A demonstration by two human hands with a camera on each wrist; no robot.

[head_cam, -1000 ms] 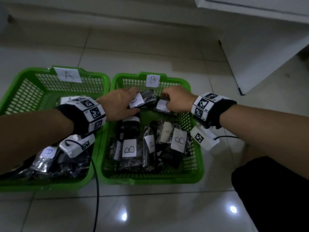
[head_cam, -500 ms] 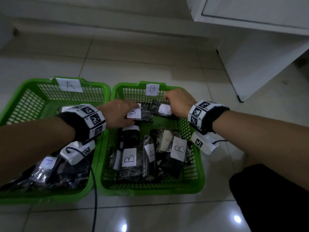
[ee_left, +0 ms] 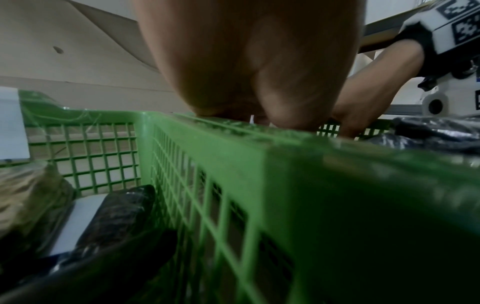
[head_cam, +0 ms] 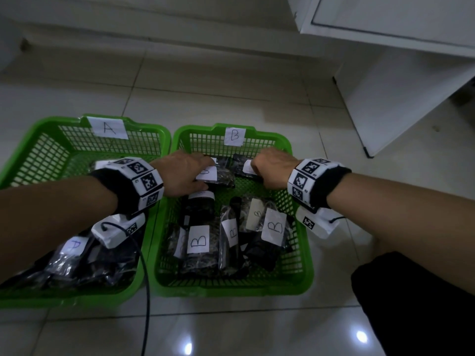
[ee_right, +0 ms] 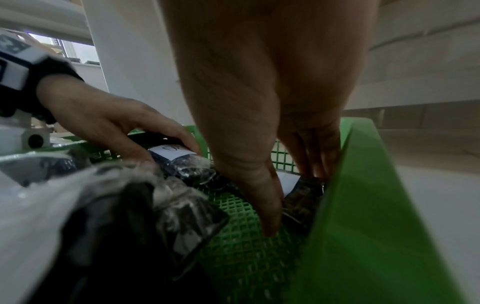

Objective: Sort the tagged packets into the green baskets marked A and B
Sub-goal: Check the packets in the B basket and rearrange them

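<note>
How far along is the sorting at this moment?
Near the end, it seems. Basket A holds packets at its near end; basket B holds several B-tagged packets. In hand: the left hand and right hand each hold a packet at basket B's far end. No loose packets show on the floor.

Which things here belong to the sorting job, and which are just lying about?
Job:
green plastic basket marked A
green plastic basket marked B
clear packets with white B tags
left hand
right hand

Lying about:
white cabinet
black cable
</note>
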